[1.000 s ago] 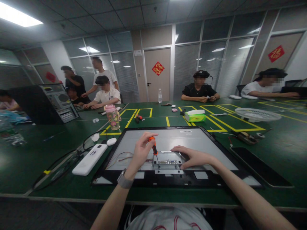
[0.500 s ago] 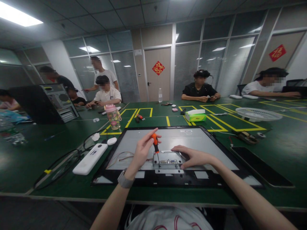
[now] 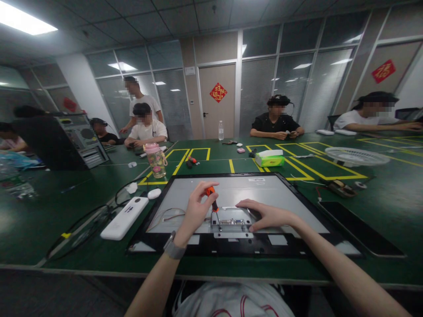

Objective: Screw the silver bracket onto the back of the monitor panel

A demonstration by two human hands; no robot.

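Note:
A large flat display panel (image 3: 271, 189) with a black frame lies back side up on the green table in front of me. On its lower middle sits a metal bracket (image 3: 233, 235) with a row of connector ports. My left hand (image 3: 198, 204) grips the handle of an orange and black screwdriver (image 3: 214, 203), tilted, its tip down at the bracket's left side. My right hand (image 3: 269, 215) rests against the bracket's right end, thumb and fingers spread around that edge. Thin cables (image 3: 172, 213) run across the panel left of the bracket.
Left of the panel lie a white power bank (image 3: 124, 219), a white earbud case (image 3: 154, 193) and black cables (image 3: 79, 233). A pink-lidded bottle (image 3: 155, 160) and tissue pack (image 3: 269, 159) stand beyond. A dark phone-like slab (image 3: 360, 229) lies right. Several people sit across the table.
My left hand's fingers have curled round the screwdriver handle, and its top has tipped slightly left. My right hand stays in place. At the far left, a standing person has bent down behind the computer case.

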